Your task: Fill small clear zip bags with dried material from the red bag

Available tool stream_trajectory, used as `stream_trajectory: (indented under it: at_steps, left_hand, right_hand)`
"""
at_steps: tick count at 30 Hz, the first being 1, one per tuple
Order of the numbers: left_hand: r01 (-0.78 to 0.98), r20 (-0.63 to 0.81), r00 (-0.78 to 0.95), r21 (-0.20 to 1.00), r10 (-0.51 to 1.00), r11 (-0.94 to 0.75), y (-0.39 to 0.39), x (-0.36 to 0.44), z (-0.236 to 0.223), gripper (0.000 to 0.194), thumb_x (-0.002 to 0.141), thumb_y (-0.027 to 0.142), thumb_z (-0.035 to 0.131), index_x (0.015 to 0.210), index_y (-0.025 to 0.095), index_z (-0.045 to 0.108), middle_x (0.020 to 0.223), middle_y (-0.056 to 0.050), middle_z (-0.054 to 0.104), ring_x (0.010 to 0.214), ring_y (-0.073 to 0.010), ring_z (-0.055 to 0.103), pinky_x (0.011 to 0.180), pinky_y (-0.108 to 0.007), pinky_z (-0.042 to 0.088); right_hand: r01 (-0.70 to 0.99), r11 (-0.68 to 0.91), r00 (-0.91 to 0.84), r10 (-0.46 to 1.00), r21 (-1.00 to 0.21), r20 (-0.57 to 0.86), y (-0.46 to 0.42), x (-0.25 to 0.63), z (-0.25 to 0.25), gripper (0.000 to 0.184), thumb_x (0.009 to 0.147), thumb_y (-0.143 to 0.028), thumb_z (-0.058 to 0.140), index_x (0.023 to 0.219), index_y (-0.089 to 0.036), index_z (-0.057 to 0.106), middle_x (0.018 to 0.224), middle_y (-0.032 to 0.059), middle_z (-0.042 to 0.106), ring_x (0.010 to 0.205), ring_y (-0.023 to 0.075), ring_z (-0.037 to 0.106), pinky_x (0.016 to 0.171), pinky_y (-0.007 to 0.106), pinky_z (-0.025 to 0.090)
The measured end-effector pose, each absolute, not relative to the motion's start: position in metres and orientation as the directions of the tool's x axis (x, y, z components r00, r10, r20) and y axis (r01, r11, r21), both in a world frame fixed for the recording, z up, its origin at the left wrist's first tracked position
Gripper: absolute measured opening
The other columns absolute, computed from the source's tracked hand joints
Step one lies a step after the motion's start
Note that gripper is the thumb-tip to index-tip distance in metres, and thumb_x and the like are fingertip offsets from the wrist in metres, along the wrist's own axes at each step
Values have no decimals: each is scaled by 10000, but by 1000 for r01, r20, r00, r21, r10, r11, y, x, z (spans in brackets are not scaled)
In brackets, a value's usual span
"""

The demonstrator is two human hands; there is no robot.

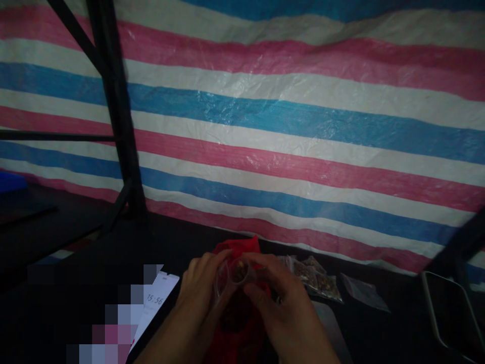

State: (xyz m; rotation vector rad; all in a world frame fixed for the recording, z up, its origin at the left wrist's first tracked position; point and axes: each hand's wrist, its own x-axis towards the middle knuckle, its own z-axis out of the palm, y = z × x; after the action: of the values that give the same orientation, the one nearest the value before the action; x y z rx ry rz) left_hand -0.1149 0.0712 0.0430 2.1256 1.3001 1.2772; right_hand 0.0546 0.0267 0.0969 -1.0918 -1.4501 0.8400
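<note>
My left hand [199,293] and my right hand [282,308] meet at the bottom middle, both pinching a small clear plastic bag [237,275] with brown bits inside. The fingers of each hand are closed on the bag's upper edge. Under and behind the hands lies a red bag [238,247] that holds more dark brown bits. To the right of my right hand, several small filled clear bags [316,278] lie on the dark table.
An empty flat clear bag [364,292] lies further right. A dark tray with a pale rim [432,308] sits at the right edge. A white paper [157,301] lies left of my hands. A striped tarp [284,126] hangs behind; black metal frame post [117,111] stands left.
</note>
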Motion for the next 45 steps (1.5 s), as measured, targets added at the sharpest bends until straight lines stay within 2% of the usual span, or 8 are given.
stream_trajectory:
  at_steps: [7,10,15,20,22,31,37,45]
  left_hand:
    - [448,527,176,709,831,-545,84,-99,18,342,840,294,602,1159,245,715,1068,-114,748,967,-334,638,846,-509,516]
    - [407,483,180,757,857,-512,85,-93,10,341,824,258,604,1147,237,710,1083,-113,755,1014,-343,666,901,-558,538]
    - [289,398,226,844,889,-452,78,-92,13,414,857,226,643,1268,276,653,1265,-85,729,1247,-307,655,1078,-531,531]
    - [-9,142,332,989,933,-147,71,-99,32,483,868,275,708,1342,319,628,1421,-41,695,1354,-260,639,1179,-450,482]
    - [-45,134,333,991,933,-126,71,-100,36,462,890,279,702,1344,327,633,1423,-29,697,1354,-246,641,1193,-437,468]
    - [0,105,212,994,972,-107,67,-96,45,543,826,381,745,1358,309,664,1439,-53,716,1355,-289,658,1185,-500,498]
    - [252,222,169,932,960,-260,64,-91,36,557,839,356,688,1393,303,686,1411,-91,732,1334,-333,644,1158,-585,495]
    - [269,259,138,919,956,-287,63,-89,35,613,777,336,766,1385,314,691,1386,-96,744,1317,-357,668,1090,-588,556]
  right_hand:
    - [509,395,-94,909,-765,407,24,51,97,614,790,78,509,1181,-302,792,1219,40,683,1129,183,707,1022,313,566]
    - [541,458,-175,882,-706,438,27,51,96,623,776,103,462,1155,-267,790,1228,60,681,1151,190,708,1040,321,563]
    - [585,461,-165,873,-667,459,28,52,95,593,810,104,429,1158,-242,762,1214,68,702,1107,188,728,987,310,580]
    - [553,492,-163,855,-672,492,26,51,97,518,867,76,434,1086,-255,767,1173,46,714,1069,176,735,920,278,585]
    - [532,498,-161,853,-685,496,26,49,99,516,875,70,425,1078,-254,771,1185,45,710,1088,176,733,902,269,588]
    - [517,410,-89,899,-752,429,24,52,100,671,808,73,449,1259,-328,744,1355,16,665,1274,183,673,1047,283,564]
    - [523,356,-52,920,-775,388,19,56,99,609,785,71,462,1160,-298,768,1303,33,674,1197,192,705,990,303,588]
    - [414,286,-15,952,-864,307,19,66,94,503,810,-9,562,1166,-288,783,1195,42,765,1107,231,718,1038,411,546]
